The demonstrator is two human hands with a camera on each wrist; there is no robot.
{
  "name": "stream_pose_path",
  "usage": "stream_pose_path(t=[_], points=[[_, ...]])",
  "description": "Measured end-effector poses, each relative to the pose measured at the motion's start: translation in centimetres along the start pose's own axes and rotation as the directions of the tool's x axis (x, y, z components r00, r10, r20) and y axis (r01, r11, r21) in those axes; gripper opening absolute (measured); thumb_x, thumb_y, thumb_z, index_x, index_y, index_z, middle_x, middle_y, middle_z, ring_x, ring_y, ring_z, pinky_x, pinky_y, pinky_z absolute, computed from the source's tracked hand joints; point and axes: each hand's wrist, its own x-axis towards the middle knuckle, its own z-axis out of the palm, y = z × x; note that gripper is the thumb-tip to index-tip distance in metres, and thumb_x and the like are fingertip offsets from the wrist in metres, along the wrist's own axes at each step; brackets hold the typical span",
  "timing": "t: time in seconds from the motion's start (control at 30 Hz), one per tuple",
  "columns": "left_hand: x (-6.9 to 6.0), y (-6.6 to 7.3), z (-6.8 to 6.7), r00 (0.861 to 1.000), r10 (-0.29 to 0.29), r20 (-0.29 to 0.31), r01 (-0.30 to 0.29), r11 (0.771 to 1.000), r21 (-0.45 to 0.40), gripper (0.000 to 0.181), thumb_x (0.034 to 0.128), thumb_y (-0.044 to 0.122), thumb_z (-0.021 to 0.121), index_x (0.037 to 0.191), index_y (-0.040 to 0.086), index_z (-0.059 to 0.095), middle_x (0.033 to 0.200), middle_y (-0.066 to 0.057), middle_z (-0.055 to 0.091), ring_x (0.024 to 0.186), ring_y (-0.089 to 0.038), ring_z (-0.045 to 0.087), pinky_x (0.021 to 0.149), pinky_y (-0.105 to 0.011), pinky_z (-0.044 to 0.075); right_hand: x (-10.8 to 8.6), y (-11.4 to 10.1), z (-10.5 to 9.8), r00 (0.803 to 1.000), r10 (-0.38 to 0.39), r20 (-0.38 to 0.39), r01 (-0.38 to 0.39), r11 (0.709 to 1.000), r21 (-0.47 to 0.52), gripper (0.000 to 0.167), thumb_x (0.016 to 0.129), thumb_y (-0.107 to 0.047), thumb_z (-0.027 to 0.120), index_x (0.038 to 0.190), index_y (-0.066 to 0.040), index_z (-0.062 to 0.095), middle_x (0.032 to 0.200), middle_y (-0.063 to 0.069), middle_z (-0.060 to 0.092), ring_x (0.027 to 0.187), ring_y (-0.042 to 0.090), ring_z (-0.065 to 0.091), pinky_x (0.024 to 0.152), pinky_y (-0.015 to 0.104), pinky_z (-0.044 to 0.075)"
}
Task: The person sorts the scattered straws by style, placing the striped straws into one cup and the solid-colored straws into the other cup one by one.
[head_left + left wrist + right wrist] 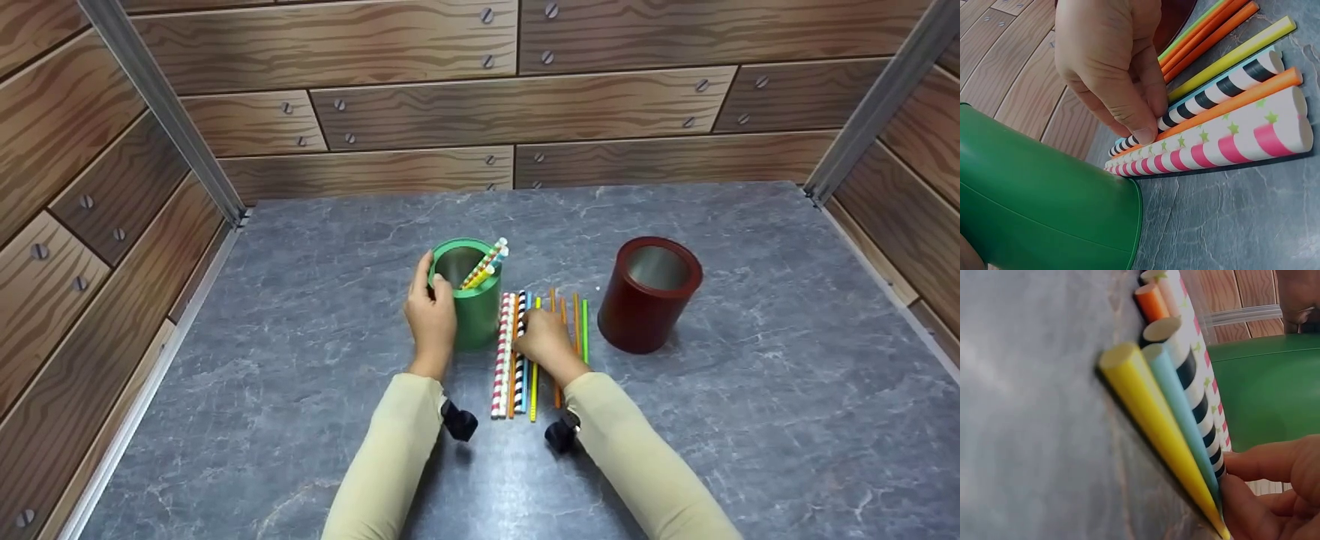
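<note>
The left forearm (pixel 386 457) comes in from 7 o'clock and points towards 1, its left hand (pixel 433 322) raised at the green cup's (pixel 480 322) 8 o'clock side. The right forearm (pixel 637 446) enters from 5 o'clock and points towards 11, its right hand (pixel 551 341) low over a row of straws on the worktop (pixel 300 360).

Only the head view takes in the whole red cup (pixel 637 319), at 3 o'clock from the green cup, and the patterned straws (pixel 481 271) standing in the green cup, leaning to 1 o'clock. The left wrist view brings out green stars on the star straw (pixel 1233 129) beside the pink-striped straw (pixel 1201 154); the right wrist view shows the pale blue straw (pixel 1171 385) lying between the yellow straw (pixel 1148 419) and the black-and-white straw (pixel 1186 371).

The left hand is curled at the green cup's rim, gripping it. The right hand's thumb and fingers are nearly together, pinching the black-and-white straw, which lies in the row at the green cup's 4 o'clock.
</note>
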Motion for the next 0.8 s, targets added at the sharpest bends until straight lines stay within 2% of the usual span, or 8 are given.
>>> stream_pose_path(t=[0.2,0.43,0.53,0.67,0.8], points=[[-0.12,-0.02,-0.1,1.0,-0.012,-0.005,0.012,1.0,0.007,0.041,0.094,0.014,0.042,0.134,0.011,0.05,0.12,-0.011,0.06,0.048,-0.01,0.031,0.052,-0.027,0.032,0.06,-0.13,0.05,0.999,-0.034,-0.013,0.034,0.998,-0.052,0.01,0.061,-0.006,0.071,0.067,-0.002,0.063,0.07,0.013,0.064,0.069,0.034,0.057,0.065,0.042,0.046],[-0.14,0.12,-0.04,1.0,-0.024,0.006,0.024,1.0,-0.007,0.041,0.0943,0.015,0.042,0.135,0.012,0.05,0.091,-0.015,0.059,0.049,-0.01,0.031,0.051,-0.027,0.032,0.0,-0.42,-0.35,0.998,-0.051,0.023,0.054,0.985,-0.166,0.013,0.065,-0.008,0.068,0.07,0.004,0.064,0.079,0.023,0.066,0.08,0.042,0.061,0.072,0.048,0.047],[-0.15,0.13,0.0,1.0,-0.024,0.003,0.024,1.0,-0.009,0.041,0.0942,0.014,0.043,0.134,0.012,0.05,0.092,-0.013,0.06,0.05,-0.01,0.032,0.052,-0.027,0.032,-0.03,-0.38,-0.48,0.997,-0.069,0.019,0.071,0.982,-0.175,0.015,0.064,-0.008,0.069,0.07,0.004,0.064,0.078,0.023,0.066,0.078,0.041,0.061,0.071,0.048,0.048],[-0.13,0.14,0.02,1.0,-0.023,0.004,0.023,1.0,-0.004,0.041,0.0942,0.014,0.042,0.135,0.012,0.05,0.09,-0.013,0.059,0.049,-0.01,0.032,0.052,-0.027,0.032,0.05,-0.18,-0.67,0.998,-0.063,0.017,0.065,0.989,-0.136,0.013,0.063,-0.008,0.072,0.067,0.001,0.064,0.074,0.018,0.065,0.074,0.037,0.06,0.07,0.046,0.047],[-0.08,0.17,-0.03,1.0,-0.015,0.0,0.015,1.0,0.0,0.041,0.0939,0.014,0.042,0.134,0.011,0.05,0.108,-0.012,0.062,0.053,-0.012,0.035,0.055,-0.028,0.034,0.22,0.02,-0.71,0.998,-0.036,0.058,0.041,0.996,-0.082,0.012,0.065,-0.006,0.07,0.074,0.0,0.066,0.077,0.015,0.065,0.074,0.032,0.057,0.07,0.043,0.046]])
